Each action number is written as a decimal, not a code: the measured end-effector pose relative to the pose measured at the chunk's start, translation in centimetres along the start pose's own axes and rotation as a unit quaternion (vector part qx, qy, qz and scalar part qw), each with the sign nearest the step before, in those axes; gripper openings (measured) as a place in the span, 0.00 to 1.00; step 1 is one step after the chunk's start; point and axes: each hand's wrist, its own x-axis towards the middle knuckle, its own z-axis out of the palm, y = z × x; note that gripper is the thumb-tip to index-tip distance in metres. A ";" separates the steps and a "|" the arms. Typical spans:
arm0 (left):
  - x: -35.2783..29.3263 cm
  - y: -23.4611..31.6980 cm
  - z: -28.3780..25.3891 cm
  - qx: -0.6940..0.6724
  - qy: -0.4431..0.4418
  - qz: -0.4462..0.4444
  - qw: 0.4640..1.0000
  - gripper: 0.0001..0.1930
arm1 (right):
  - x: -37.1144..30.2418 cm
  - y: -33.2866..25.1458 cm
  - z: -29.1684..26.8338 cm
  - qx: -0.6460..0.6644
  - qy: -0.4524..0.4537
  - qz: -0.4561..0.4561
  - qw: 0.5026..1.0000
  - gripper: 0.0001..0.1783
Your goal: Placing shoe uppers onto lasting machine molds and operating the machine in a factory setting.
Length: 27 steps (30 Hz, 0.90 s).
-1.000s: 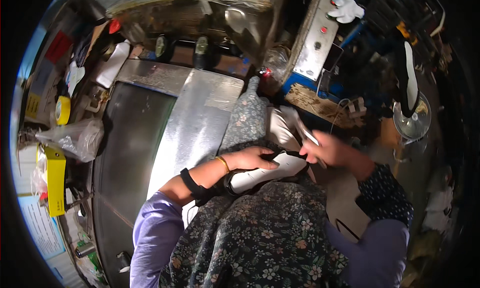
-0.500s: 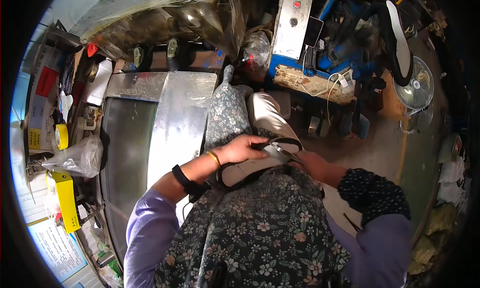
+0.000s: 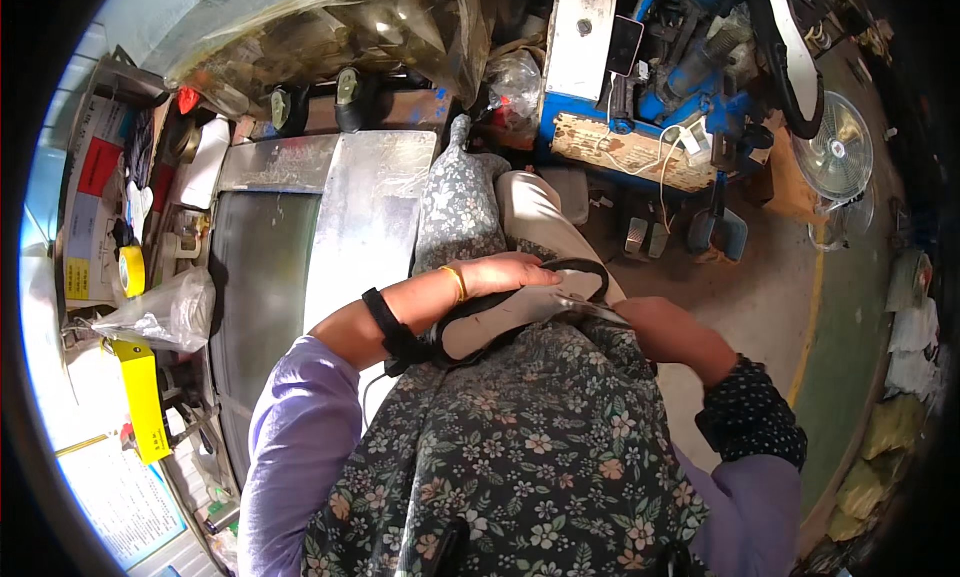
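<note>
Across my lap lies a black shoe upper (image 3: 488, 332) with a pale insole, its bottom turned up. My left hand (image 3: 507, 274) is closed on its far edge, fingers pressing over the rim. My right hand (image 3: 672, 334) is at the right end of the upper, fingers wrapped round a slim silver metal tool, apparently scissors (image 3: 600, 309). The blades lie along the pale insole near the black rim; the handles are hidden in my fist. Beneath the upper, a floral apron (image 3: 530, 437) covers my lap.
A metal-topped bench (image 3: 365, 207) stands at left, with two dark shoe-shaped pieces (image 3: 350, 102) beyond it. Ahead to the right is a blue machine (image 3: 690, 77) with a phone (image 3: 625, 45) and pedals (image 3: 636, 237) below. A fan (image 3: 833, 147) stands at far right.
My right hand has moved right and slightly down, drawing the scissors toward the upper's edge. My left hand has shifted a little along the rim, with its fingers now flatter. The view tilted slightly.
</note>
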 end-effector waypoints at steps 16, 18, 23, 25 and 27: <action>-8.8 -7.0 -0.2 -0.153 -0.078 0.192 0.966 0.48 | 13.3 -3.2 -2.5 0.116 0.061 -0.027 0.991 0.13; -10.6 -8.9 1.0 -0.116 0.046 0.233 0.964 0.47 | 21.6 -4.2 0.0 0.035 0.033 -0.077 0.996 0.12; -12.7 -11.1 6.0 -0.045 0.270 0.297 0.915 0.53 | 37.5 -8.8 8.0 -0.134 -0.014 -0.244 0.960 0.15; -12.5 -10.9 7.9 -0.075 0.308 0.335 0.887 0.52 | 38.7 -10.3 10.2 -0.146 -0.061 -0.318 0.935 0.16; -12.1 -10.9 9.3 -0.103 0.350 0.335 0.869 0.53 | 38.7 -10.9 11.4 -0.138 -0.059 -0.415 0.898 0.15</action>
